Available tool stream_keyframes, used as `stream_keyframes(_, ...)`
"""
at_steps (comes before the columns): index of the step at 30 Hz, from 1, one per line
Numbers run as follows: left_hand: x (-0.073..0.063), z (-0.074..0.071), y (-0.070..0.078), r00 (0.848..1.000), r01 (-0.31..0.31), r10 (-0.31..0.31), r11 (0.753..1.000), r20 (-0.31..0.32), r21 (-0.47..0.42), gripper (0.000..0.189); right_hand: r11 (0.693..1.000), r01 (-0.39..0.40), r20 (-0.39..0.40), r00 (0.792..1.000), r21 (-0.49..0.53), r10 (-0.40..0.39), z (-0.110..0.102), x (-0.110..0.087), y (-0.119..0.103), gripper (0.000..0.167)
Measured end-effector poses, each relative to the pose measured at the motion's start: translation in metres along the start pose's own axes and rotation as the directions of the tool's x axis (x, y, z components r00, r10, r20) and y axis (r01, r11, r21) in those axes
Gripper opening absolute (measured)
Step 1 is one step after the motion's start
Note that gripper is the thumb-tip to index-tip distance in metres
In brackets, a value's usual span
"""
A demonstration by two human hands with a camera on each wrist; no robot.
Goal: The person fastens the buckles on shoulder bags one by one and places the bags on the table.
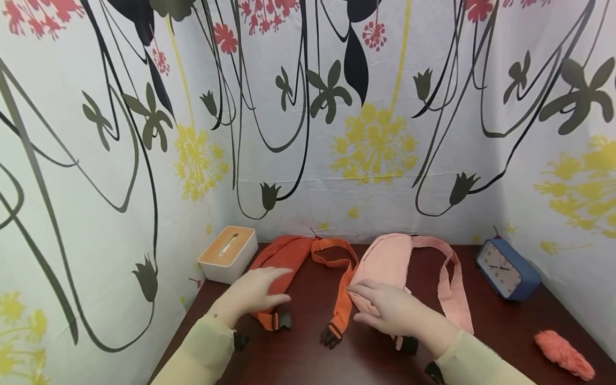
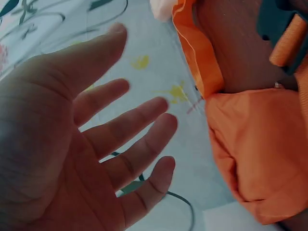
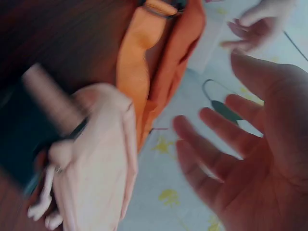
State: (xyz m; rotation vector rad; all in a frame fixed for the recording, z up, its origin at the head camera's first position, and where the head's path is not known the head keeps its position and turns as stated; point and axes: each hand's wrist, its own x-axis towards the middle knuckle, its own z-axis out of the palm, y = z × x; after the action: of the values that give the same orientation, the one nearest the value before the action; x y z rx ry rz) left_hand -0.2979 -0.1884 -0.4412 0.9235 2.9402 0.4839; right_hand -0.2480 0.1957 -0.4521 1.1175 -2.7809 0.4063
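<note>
An orange waist bag (image 1: 284,256) lies at the left of the table, its strap (image 1: 344,289) trailing right and ending in a dark buckle (image 1: 330,336). Beside it is a pink waist bag (image 1: 385,262) with a pink strap (image 1: 454,294) looping to its right. My left hand (image 1: 257,289) hovers over the orange bag, fingers apart and relaxed; the left wrist view shows its palm holding nothing. Over the lower part of the pink bag is my right hand (image 1: 390,307), fingers loosely extended. In the right wrist view, that hand (image 3: 240,139) also holds nothing.
A white tissue box (image 1: 228,254) with a wood-coloured lid stands at the back left. A blue clock (image 1: 508,268) stands at the back right, and a coral-coloured fluffy bundle (image 1: 564,354) lies at the right front. Patterned cloth walls (image 1: 308,198) surround the dark table (image 1: 298,353).
</note>
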Motion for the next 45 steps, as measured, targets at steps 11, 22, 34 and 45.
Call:
stream_keyframes(11,-0.014,0.035,-0.028,0.993,0.081,-0.064,0.979,0.099,-0.187,0.057,0.981,-0.042,0.168,0.986,0.190,0.009,0.032,0.020,-0.022,0.050)
stream_keyframes(22,-0.011,0.052,-0.036,0.979,0.127,-0.072,0.946,0.189,-0.299,0.051,0.975,-0.081,0.220,0.975,0.209,0.034,0.062,0.029,-0.030,0.046)
stream_keyframes(34,-0.011,0.067,-0.034,0.983,0.117,-0.070,0.950,0.170,-0.288,0.042,0.964,-0.145,0.163,0.980,0.224,0.110,0.083,0.033,-0.030,0.039)
stream_keyframes(45,-0.013,0.068,-0.033,0.985,0.106,-0.053,0.940,0.167,-0.325,0.035,0.967,-0.061,-0.104,0.991,0.249,0.089,0.106,0.034,-0.029,0.018)
